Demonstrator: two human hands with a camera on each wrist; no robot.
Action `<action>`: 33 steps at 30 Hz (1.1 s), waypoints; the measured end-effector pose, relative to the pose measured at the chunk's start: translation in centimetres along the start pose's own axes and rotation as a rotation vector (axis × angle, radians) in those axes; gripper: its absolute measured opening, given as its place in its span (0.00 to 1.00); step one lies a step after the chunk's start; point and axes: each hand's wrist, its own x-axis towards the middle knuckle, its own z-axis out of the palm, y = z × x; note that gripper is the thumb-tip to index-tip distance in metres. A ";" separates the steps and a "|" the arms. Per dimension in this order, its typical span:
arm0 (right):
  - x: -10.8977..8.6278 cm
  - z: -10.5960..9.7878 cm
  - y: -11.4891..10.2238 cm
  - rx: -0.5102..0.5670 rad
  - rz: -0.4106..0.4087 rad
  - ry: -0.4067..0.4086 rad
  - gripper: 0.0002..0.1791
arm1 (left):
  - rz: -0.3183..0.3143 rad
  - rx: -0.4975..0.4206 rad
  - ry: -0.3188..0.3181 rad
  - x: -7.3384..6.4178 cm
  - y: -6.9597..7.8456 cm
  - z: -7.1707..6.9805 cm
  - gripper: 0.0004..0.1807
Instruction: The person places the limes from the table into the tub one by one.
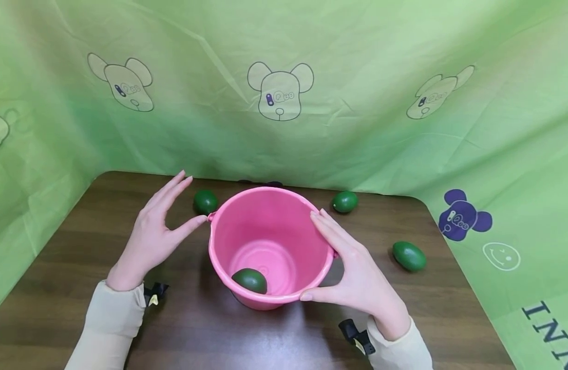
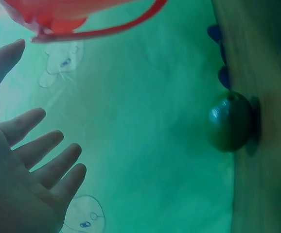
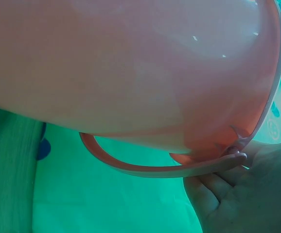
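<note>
A pink bucket (image 1: 267, 216) stands mouth up in the middle of the head view, with a dark green, avocado-like fruit (image 1: 249, 280) lying inside. At the bucket's right side my right hand (image 1: 355, 272) grips the rim, fingers on the far part and thumb on the near part. My left hand (image 1: 154, 231) is at the left with its fingers spread. Its thumb tip is at the handle's lug (image 1: 212, 216); whether it touches is unclear. The right wrist view shows the bucket's pink handle (image 3: 150, 171) hanging down along the outer wall.
On the brown wooden table (image 1: 80, 246), similar green fruits lie behind the bucket at left (image 1: 205, 202), behind it at right (image 1: 344, 202), and farther right (image 1: 409, 256). A green printed curtain (image 1: 348, 139) borders the table's back and sides.
</note>
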 end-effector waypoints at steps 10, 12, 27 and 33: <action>0.1 0.0 -0.1 -0.006 -0.014 0.001 0.70 | -0.102 0.035 -0.044 0.3 -2.0 0.2 0.41; 0.1 0.0 -0.1 -0.005 -0.014 0.003 0.70 | -0.111 0.035 -0.047 0.5 -2.3 0.2 0.40; 0.2 -0.3 -0.5 -0.037 0.022 -0.003 0.75 | -0.160 0.044 -0.060 0.9 -3.3 0.1 0.41; 0.2 -0.3 -0.5 -0.009 0.033 -0.014 0.76 | -0.178 0.065 -0.090 1.3 -3.6 0.1 0.42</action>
